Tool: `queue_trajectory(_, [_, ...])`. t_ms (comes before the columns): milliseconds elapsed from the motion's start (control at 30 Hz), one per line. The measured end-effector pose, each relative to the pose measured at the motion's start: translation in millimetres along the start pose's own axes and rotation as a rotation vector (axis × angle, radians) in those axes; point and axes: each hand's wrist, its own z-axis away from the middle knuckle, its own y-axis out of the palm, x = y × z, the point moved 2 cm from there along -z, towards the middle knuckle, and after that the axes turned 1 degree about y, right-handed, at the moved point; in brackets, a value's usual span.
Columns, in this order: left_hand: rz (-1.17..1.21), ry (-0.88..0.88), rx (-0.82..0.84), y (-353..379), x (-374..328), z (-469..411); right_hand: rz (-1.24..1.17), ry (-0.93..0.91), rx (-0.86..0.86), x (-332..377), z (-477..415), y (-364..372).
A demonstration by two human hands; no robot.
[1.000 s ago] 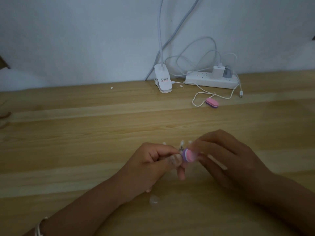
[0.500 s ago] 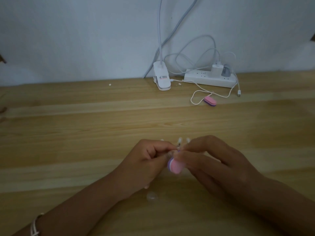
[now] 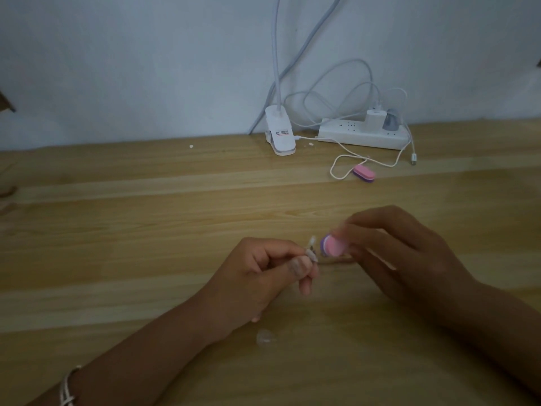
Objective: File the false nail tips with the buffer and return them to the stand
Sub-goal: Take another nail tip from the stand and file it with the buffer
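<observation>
Pinched in the left hand [image 3: 263, 278]: a pale false nail tip [image 3: 312, 248], caught between the thumb pad and the curled forefinger, poking up and out past the knuckles toward the right hand. Other left fingers folded tight into the palm, no gap to speak of. Possibly mounted on a thin stick or holder under the thumb; too blurred to say.

Just right of the tip, close but apart from it by a sliver: the buffer [image 3: 333, 245], pink face toward the camera, purple layer at its left edge. Gripped in the right hand [image 3: 407, 260], thumb and forefinger curled round its right end, that end hidden behind the fingertips. Remaining right fingers loosely bent below, touching nothing visible. Both hands raised a little over the wooden table [image 3: 123, 230], wrists low.

On the table near the left wrist, a clear loose nail tip [image 3: 265, 337], lying flat, untouched. Far back by the wall, a second buffer [image 3: 364, 173] inside a loop of white cable [image 3: 336, 168], beside a white power strip [image 3: 351, 136] and a white lamp clip [image 3: 279, 137]. On the left wrist, a thin bracelet [image 3: 68, 389].
</observation>
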Motion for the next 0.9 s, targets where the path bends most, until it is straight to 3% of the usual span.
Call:
queue_trajectory(200, [0.016,-0.008,-0.052,1,4,0,-0.086,-0.137,0.034,19,8,13])
queue_trajectory(367, [-0.020,-0.018,-0.031,0,2,-1,-0.006,-0.079,-0.009,10,2,7])
queue_trajectory(533, [-0.025,-0.033,-0.064,0,5,-1,-0.015,-0.192,0.048,24,4,15])
queue_trajectory(800, [-0.019,-0.011,-0.019,-1,5,-3,0.022,-0.086,-0.039,9,2,7])
queue_trajectory(900, [-0.029,0.011,-0.022,1,5,-3,-0.142,0.059,0.002,12,5,7])
